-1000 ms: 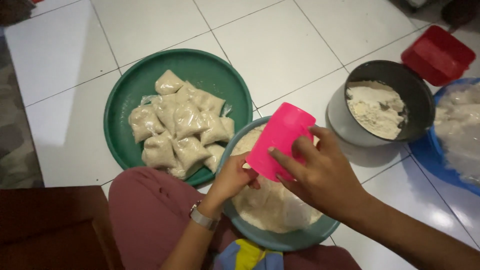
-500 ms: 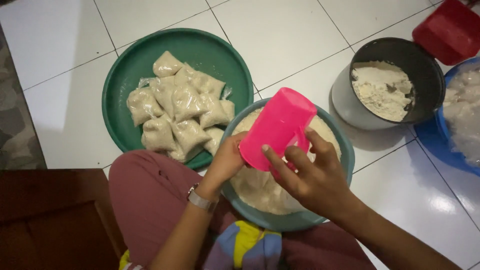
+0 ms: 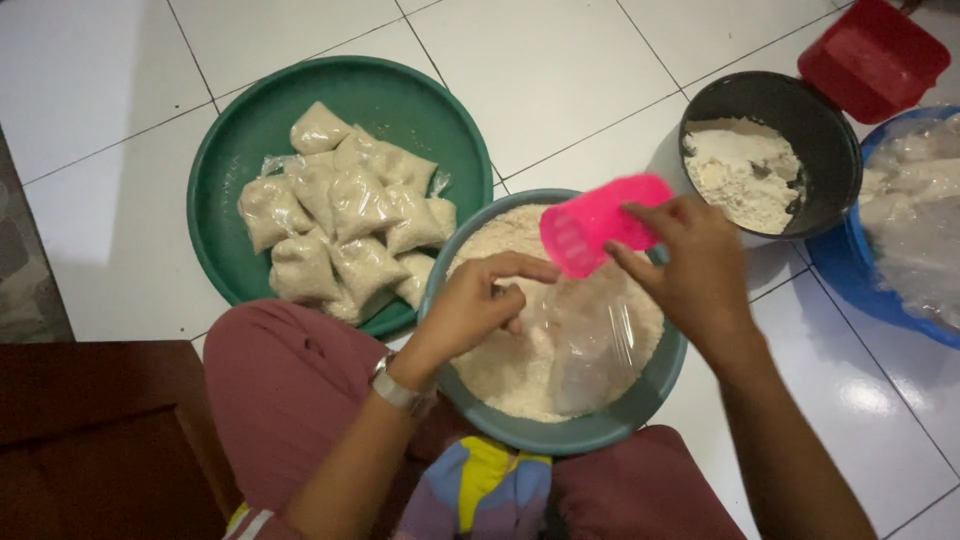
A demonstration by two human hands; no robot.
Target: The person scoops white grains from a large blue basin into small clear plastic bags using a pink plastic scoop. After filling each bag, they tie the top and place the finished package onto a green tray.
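1. Tipping a pink plastic cup (image 3: 598,234) on its side over a grey-green basin (image 3: 640,400) of pale grain, right hand (image 3: 690,280) closed around the cup; 0.5 s ago held higher, base up, hiding much of the basin.
2. Pinching open a clear plastic bag (image 3: 585,345) just below the cup mouth, left hand (image 3: 480,305) closed on the bag's rim; bag now in plain view, lying on the grain.
3. Resting far left: filled bags (image 3: 345,215) heaped in a green tray (image 3: 420,110).
4. Standing far right: dark bowl (image 3: 830,150) of flour-like powder, red tub (image 3: 875,55), blue basin (image 3: 850,270).
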